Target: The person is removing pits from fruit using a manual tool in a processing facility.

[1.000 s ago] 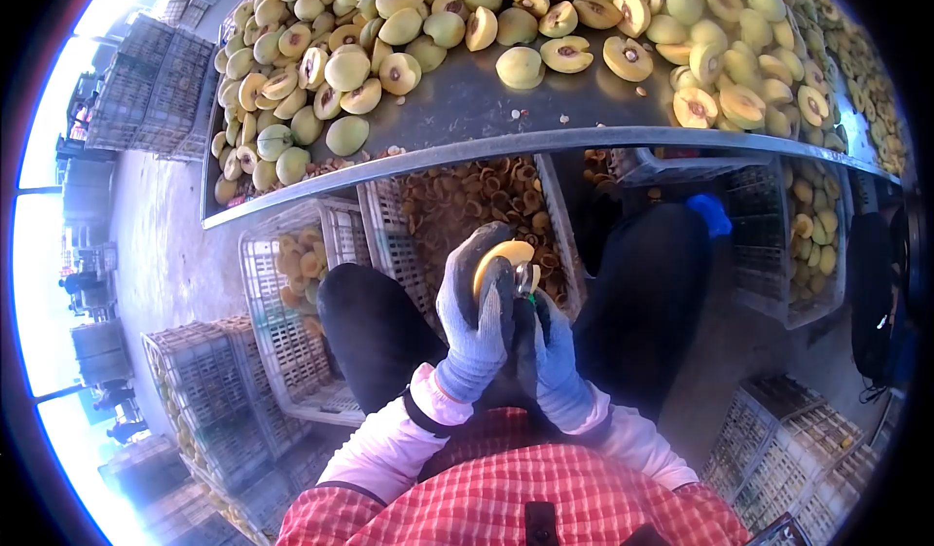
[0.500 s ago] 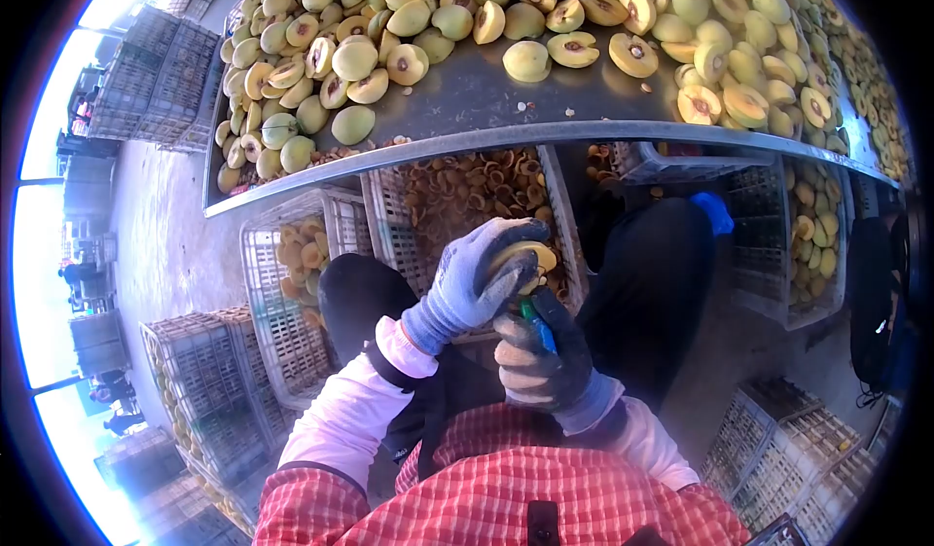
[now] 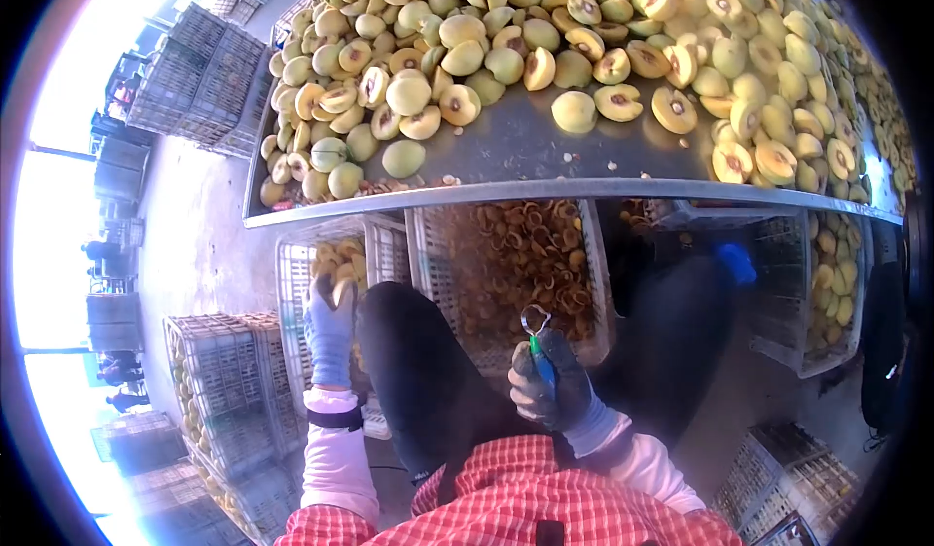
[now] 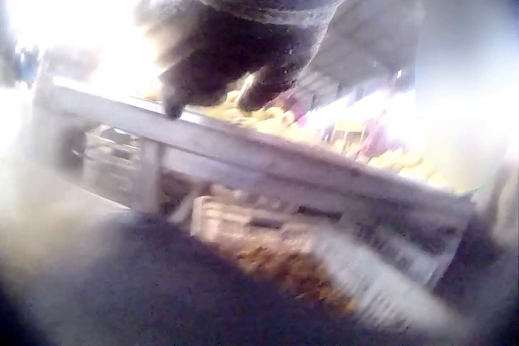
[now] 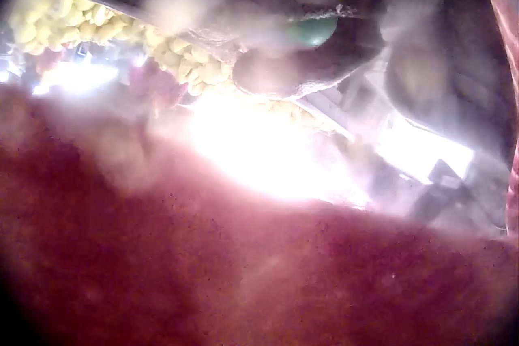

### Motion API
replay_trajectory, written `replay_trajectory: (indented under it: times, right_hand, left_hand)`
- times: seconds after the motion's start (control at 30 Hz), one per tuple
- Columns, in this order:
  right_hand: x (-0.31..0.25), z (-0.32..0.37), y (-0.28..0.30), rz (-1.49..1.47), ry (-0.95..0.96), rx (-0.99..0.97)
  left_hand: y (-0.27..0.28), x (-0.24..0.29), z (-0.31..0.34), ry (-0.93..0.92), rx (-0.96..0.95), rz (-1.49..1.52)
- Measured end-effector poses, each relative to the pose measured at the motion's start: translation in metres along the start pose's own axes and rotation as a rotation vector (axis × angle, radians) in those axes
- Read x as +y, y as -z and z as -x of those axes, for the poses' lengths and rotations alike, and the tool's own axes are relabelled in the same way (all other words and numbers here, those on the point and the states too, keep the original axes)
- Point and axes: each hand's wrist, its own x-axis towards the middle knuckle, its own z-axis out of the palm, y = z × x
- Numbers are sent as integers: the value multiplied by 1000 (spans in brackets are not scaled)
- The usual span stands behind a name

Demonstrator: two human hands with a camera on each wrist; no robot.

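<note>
In the head view, my gloved left hand [image 3: 331, 337] reaches down over the left crate [image 3: 292, 283], its fingertips right at the yellow peach halves [image 3: 341, 254] inside. The left wrist view shows that hand's dark-coated fingers [image 4: 272, 78] apart and blurred. My gloved right hand [image 3: 553, 385] grips a pitting tool [image 3: 541, 356] with a green and blue handle, its looped metal blade pointing up and away from me. It hangs over the near side of a middle crate [image 3: 418, 254] of brown, ring-like peach scraps [image 3: 520, 264]. In the right wrist view, the green handle [image 5: 315, 32] shows between the fingers.
A metal table [image 3: 525, 162] ahead carries a large heap of halved peaches [image 3: 467, 35]. Its raised front edge [image 3: 584, 189] runs above the crates. Another crate of peaches [image 3: 832, 273] stands at the right. Stacked crates [image 3: 229, 400] flank me, and my knees [image 3: 409, 342] border the middle crate.
The left hand has left the right hand and swung left to the crate, with the peach half it held. The right hand keeps its grip on the pitting tool, whose loop now shows bare.
</note>
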Motion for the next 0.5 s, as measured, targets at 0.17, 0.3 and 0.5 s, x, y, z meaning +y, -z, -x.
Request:
replay_trajectory:
  times: [0.17, 0.3, 0.5]
  right_hand:
    - [-2, -9, -12, 189, 49, 211]
    - [-8, -9, -7, 99, 104, 292]
    - [-15, -11, -29, 331, 312, 438]
  left_hand:
    - [-29, 150, -80, -243, -30, -201]
    - [-105, 152, -156, -292, -232, -551]
    - [-62, 188, -98, -82, -724, 863]
